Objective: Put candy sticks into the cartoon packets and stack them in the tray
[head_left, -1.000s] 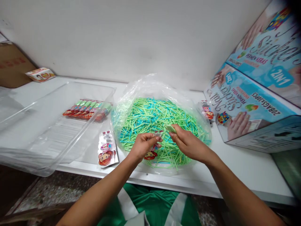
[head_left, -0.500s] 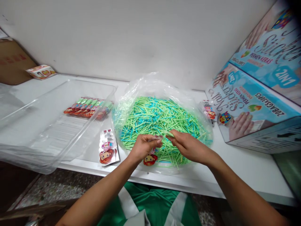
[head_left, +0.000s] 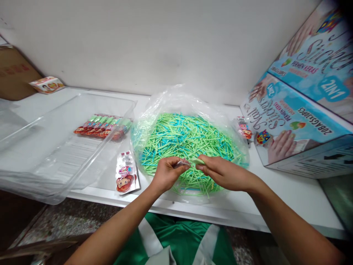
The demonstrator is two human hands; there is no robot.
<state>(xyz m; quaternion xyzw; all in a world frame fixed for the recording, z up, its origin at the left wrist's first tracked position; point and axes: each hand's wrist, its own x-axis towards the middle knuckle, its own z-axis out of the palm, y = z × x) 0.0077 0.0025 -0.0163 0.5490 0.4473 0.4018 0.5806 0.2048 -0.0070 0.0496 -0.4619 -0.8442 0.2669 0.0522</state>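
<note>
My left hand is closed around a small clear packet whose top edge shows at the fingertips; the rest is hidden behind the hand. My right hand pinches a few green sticks with their tips at the packet's mouth. Both hands hover over an open clear plastic bag heaped with green and blue sticks on the white table.
A printed packet lies flat left of the bag. A clear plastic tray at left holds a row of filled packets. Blue printed cartons stand at right, more packets beside them. A brown carton and small box sit far left.
My right hand has brought the green sticks down and left to the packet's mouth. The packet's printed lower part, which hung below my left hand, is now hidden.
</note>
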